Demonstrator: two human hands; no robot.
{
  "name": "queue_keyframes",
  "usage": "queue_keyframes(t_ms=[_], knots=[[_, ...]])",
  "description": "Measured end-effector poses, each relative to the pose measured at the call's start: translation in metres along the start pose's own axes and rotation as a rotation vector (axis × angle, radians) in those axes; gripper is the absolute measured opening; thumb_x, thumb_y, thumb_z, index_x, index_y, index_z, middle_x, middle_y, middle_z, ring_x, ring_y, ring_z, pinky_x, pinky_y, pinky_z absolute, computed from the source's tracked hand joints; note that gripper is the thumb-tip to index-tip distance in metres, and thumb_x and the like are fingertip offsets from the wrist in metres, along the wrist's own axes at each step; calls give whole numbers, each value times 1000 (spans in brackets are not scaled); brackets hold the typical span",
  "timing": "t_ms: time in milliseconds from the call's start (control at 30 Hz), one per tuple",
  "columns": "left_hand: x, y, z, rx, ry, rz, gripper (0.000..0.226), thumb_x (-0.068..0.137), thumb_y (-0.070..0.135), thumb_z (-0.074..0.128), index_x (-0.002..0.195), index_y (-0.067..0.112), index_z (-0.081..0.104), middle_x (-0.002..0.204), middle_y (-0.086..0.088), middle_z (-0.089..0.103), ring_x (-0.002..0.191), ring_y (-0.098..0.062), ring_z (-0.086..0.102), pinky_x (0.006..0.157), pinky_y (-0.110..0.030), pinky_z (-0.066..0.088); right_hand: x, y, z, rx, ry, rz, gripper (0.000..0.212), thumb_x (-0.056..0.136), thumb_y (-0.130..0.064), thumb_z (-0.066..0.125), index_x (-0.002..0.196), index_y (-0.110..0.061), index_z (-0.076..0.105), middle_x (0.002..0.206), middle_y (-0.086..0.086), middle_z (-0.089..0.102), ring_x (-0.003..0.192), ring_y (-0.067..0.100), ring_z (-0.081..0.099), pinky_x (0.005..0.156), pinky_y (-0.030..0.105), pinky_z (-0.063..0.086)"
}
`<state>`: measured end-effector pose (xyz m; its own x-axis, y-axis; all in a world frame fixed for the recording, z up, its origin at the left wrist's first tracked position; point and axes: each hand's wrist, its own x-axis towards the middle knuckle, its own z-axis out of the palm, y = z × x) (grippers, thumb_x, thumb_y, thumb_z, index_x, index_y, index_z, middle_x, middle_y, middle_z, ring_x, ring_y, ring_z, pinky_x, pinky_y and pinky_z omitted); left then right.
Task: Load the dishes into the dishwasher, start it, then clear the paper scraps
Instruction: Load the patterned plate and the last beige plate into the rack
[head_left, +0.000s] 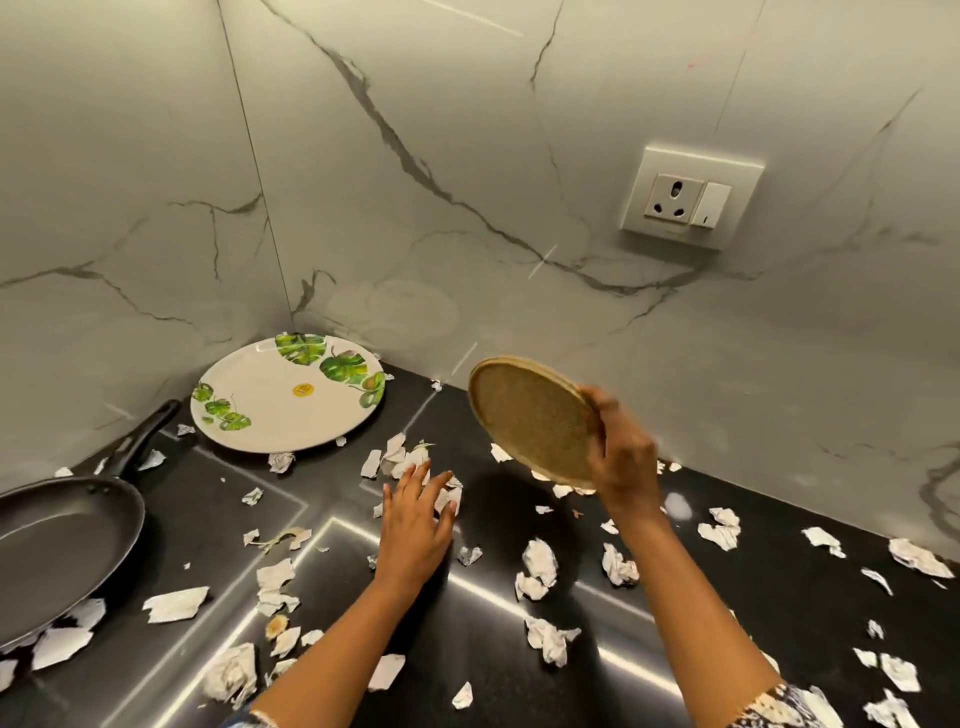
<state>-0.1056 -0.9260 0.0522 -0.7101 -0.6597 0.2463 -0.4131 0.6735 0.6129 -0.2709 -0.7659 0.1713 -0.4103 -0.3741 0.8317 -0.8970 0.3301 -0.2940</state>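
Note:
My right hand (621, 457) grips the right rim of a round tan plate (530, 415), lifted off the black counter and tilted so its speckled face looks at me. My left hand (418, 519) lies flat, fingers spread, on torn paper scraps (410, 460) in the middle of the counter. A white plate with green leaf prints (288, 397) rests in the back corner. A black frying pan (57, 545) sits at the left edge, handle pointing to the wall. White paper scraps (540, 564) lie scattered over the whole counter. The dishwasher is not in view.
The black glossy counter (493, 649) meets marble walls at the back and left, forming a corner. A wall socket with a switch (688, 200) is mounted on the back wall, above the right side.

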Motion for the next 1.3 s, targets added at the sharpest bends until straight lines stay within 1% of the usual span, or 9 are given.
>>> queue_keyframes(t_ms=[167,267,500,667,800,900,1033,1200,1300], knots=[[9,8,-35,-125,146,71,48,87,40,44,133,27,51,145,2,42,138,-17,33,113,-31,12,11,-20,-9,0,84,-55,27,88,-15,39,113,-21,48,78,7,66,61,18,60,58,18,39],[11,5,-53,-214,175,69,45,89,32,50,134,28,49,144,2,43,136,-16,35,114,-38,23,11,-24,-3,6,60,-41,35,83,-6,39,111,-23,51,79,3,67,60,15,58,57,19,39],[12,-1,-100,-757,74,-257,58,87,46,58,138,24,42,133,6,50,121,-14,50,103,-35,40,24,-49,25,712,27,858,16,95,-8,52,107,-17,56,97,-1,62,90,15,58,82,30,51],[-7,-22,-126,-1296,183,-492,23,96,22,48,116,16,58,102,-6,69,88,-21,66,76,-39,56,3,-84,82,846,-252,1054,14,95,-8,50,105,-16,54,98,4,63,93,22,59,88,43,51],[-23,-60,-157,-1200,618,-571,23,97,6,46,114,16,59,92,-5,63,84,-23,58,79,-41,51,-4,-124,132,825,-624,1031,8,96,-15,49,100,-16,56,94,7,63,75,14,58,57,25,49],[-35,-87,-196,-1083,881,-558,24,98,8,45,96,28,60,87,3,61,77,-12,56,73,-31,50,7,-138,179,709,-798,983,14,95,-20,52,105,-13,59,104,10,61,88,19,57,76,39,52],[-50,-118,-240,-992,1138,-570,22,99,10,45,93,27,58,90,8,60,78,-3,57,82,-30,49,27,-146,228,540,-878,940,28,91,-12,55,116,0,59,116,20,61,103,32,57,82,35,44],[-57,-144,-259,-957,1250,-604,19,99,13,45,98,24,60,101,7,62,108,-18,58,99,-42,46,38,-161,276,580,-872,1034,38,92,-4,47,129,2,49,133,19,52,120,34,50,92,33,43],[-53,-152,-262,-938,1300,-651,20,100,15,44,97,28,59,100,10,62,107,-16,59,99,-40,47,42,-160,296,647,-821,1200,38,93,-6,44,130,3,48,133,20,52,121,33,51,78,28,42]])
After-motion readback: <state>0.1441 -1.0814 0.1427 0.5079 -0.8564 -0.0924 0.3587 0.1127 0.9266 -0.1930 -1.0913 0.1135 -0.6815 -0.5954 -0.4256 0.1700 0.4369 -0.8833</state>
